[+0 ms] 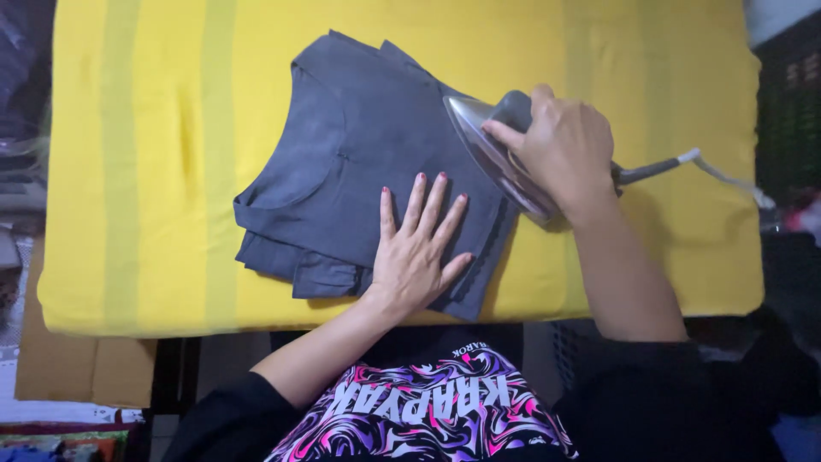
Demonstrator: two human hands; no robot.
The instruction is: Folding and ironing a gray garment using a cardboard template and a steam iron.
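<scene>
L hand (419,248) spread flat on folded grey shirt (359,145); R hand (564,150) gripping iron (500,154) handle, on yellow cloth (154,171).

- Yellow cloth (154,171) with paler greenish stripes, spread flat. It runs far out to the left of the fingers (416,201) of the left hand (415,257), and on past their tips.
- Brown cardboard (77,368), well to the left of the fingers and behind them, nearer the wearer.
- Dark slatted crate (791,103), far to the right of the fingers.
- Black top with a pink and purple swirl print (428,419), behind the fingers, past the wrist.
</scene>
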